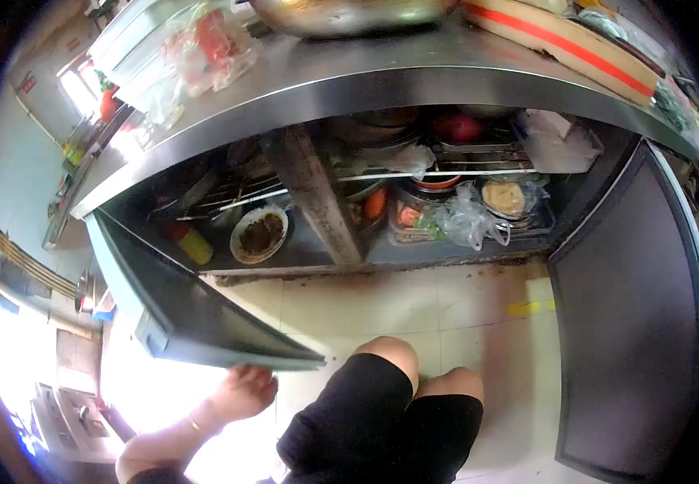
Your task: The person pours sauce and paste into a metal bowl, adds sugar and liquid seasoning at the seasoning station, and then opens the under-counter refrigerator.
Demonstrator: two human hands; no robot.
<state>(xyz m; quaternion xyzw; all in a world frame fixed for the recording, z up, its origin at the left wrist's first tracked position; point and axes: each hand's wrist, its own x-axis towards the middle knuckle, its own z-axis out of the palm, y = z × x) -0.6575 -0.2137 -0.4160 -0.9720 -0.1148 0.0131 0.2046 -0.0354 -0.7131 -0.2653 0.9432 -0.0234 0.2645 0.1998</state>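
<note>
My left hand (244, 392), with a thin bracelet at the wrist, is at the outer edge of the left cabinet door (220, 323). Its fingers are curled against that edge, and the fingertips are partly hidden. This door stands swung out from the steel cabinet. My right hand is out of sight. Inside the left half, a white bowl with dark food (261, 234) sits on the bottom beside a yellowish bottle (194, 244). On the right side are a clear plastic bag (469, 218), a bowl of pale food (504, 198) and a tray with red pieces (408, 216).
The right cabinet door (636, 315) also stands swung out. A wire shelf (479, 173) and a central post (309, 194) divide the inside. On the steel counter (349, 64) are a large metal pan (353, 18), bagged items (204, 52) and a red-striped box (567, 44). My knees are bent below.
</note>
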